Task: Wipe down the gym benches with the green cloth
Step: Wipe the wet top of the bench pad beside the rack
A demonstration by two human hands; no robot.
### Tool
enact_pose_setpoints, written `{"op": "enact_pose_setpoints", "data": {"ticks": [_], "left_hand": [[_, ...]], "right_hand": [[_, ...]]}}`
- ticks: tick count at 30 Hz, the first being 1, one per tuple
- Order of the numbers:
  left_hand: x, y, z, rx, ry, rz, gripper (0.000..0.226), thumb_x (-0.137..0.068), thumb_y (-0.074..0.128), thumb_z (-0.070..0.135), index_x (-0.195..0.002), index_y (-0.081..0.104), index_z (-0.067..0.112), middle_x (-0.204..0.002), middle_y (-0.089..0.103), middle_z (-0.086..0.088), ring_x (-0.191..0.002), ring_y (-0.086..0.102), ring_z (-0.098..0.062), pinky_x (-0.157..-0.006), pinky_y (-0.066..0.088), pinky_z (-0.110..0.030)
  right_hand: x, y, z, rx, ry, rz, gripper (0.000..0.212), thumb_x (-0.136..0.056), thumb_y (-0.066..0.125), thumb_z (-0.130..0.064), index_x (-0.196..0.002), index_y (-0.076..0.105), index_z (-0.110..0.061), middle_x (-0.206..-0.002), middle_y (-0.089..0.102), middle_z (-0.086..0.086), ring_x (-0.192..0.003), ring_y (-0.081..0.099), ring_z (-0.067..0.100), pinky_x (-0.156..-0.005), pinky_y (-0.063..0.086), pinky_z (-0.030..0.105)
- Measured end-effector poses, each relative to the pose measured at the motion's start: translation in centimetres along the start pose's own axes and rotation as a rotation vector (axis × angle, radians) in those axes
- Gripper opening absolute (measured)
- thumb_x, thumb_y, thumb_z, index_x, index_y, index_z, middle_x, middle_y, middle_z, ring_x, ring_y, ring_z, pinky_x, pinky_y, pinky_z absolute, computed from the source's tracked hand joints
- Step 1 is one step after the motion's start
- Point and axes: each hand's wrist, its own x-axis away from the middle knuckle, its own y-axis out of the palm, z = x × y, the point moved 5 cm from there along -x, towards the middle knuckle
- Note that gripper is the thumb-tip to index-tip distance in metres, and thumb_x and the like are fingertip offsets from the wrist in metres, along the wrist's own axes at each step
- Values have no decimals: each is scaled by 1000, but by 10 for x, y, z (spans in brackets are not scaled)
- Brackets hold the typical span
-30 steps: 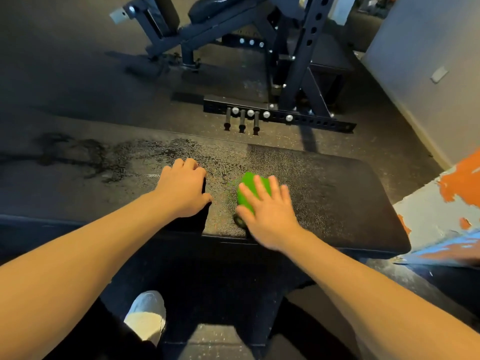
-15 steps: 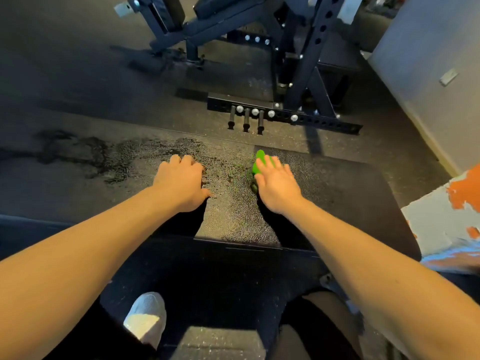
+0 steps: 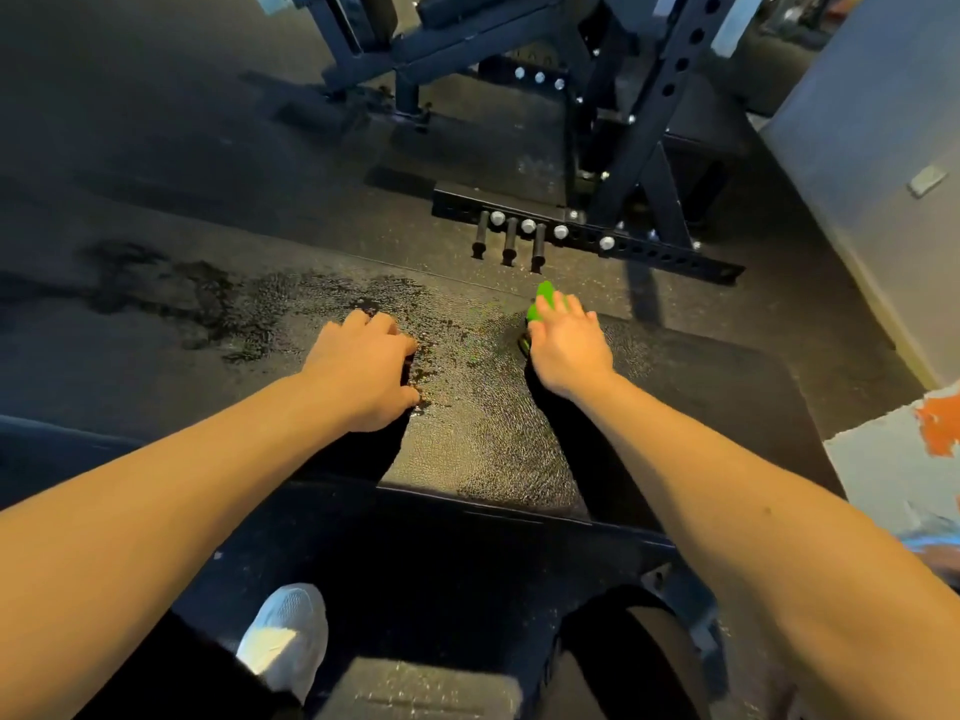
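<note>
A black padded gym bench (image 3: 478, 439) lies across the view in front of me, its textured top wet and streaky on the left. My right hand (image 3: 569, 350) presses the green cloth (image 3: 543, 301) flat against the pad near the bench's far edge; only the cloth's front part shows beyond my fingers. My left hand (image 3: 363, 371) rests knuckles-up on the pad to the left of it, fingers curled, holding nothing.
A black power rack base (image 3: 587, 236) with three pegs stands on the rubber floor just beyond the bench. Another bench frame (image 3: 415, 59) is behind it. A grey wall (image 3: 872, 148) runs along the right. A white shoe (image 3: 285, 636) is below the bench.
My right hand has pushed the green cloth away from me across the pad, from the middle to the far edge. My left hand has stayed in place.
</note>
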Motion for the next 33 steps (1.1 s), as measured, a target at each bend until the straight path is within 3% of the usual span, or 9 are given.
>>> {"op": "enact_pose_setpoints", "data": {"ticks": [3, 7, 10, 13, 17, 21, 25, 29, 33], "left_hand": [[1, 4, 0, -22, 1, 24, 64, -93, 54, 61, -146, 46, 26, -148, 42, -3, -134, 39, -28, -105, 38, -45], [0, 2, 0, -19, -15, 17, 65, -91, 56, 63, -145, 47, 27, -148, 43, -3, -135, 38, -28, -104, 38, -45], [-1, 0, -1, 2, -14, 10, 66, -90, 58, 64, -145, 46, 28, -148, 43, -2, -134, 38, -28, -105, 37, -44], [1, 1, -4, -3, -15, 13, 67, -91, 55, 64, -146, 46, 27, -147, 43, -3, -134, 38, -28, -105, 37, -45], [6, 4, -11, -10, -41, 31, 69, -92, 54, 63, -147, 44, 24, -147, 44, -4, -135, 38, -28, -106, 37, -45], [6, 4, -7, -23, -51, 25, 67, -93, 55, 61, -145, 45, 21, -146, 44, -6, -135, 38, -29, -106, 37, -45], [5, 2, -7, -8, -60, 12, 67, -93, 57, 60, -146, 45, 20, -146, 44, -6, -135, 38, -29, -107, 37, -45], [7, 3, -8, -10, -58, 7, 67, -94, 54, 61, -147, 43, 21, -147, 43, -6, -135, 38, -29, -108, 36, -46], [15, 6, -10, -30, -74, 3, 66, -95, 50, 62, -145, 43, 20, -146, 43, -7, -134, 38, -30, -105, 37, -45]], "right_hand": [[-24, 8, -36, 6, 31, 2, 53, -107, 24, -32, -156, 31, -11, -164, 30, 11, -152, 22, 31, -125, 15, 51], [-21, 11, -98, -6, -213, -7, 50, -108, 27, -32, -153, 35, -11, -164, 28, 12, -153, 19, 31, -126, 15, 51], [-16, 3, -74, -8, -314, -68, 49, -110, 27, -31, -156, 33, -13, -167, 23, 10, -156, 16, 27, -126, 15, 49], [-29, -2, -22, 42, -177, -49, 47, -107, 26, -28, -149, 42, -11, -161, 37, 12, -147, 31, 30, -119, 26, 48], [-42, 3, -33, 46, 1, -16, 52, -106, 24, -29, -150, 40, -7, -158, 39, 13, -148, 29, 32, -122, 20, 50], [-25, 14, -102, 1, -196, 19, 55, -108, 25, -32, -159, 27, -12, -168, 21, 10, -156, 14, 28, -127, 10, 48], [1, 10, -82, -67, -344, -54, 53, -111, 26, -34, -162, 20, -19, -171, 9, 1, -158, 2, 18, -128, 2, 41], [13, 6, -28, -62, -238, -28, 53, -111, 27, -33, -162, 23, -20, -170, 12, 1, -158, 4, 18, -128, 2, 40], [15, 10, -47, -18, -91, 26, 54, -108, 27, -30, -159, 28, -15, -170, 15, 7, -157, 7, 25, -128, 5, 48]]}}
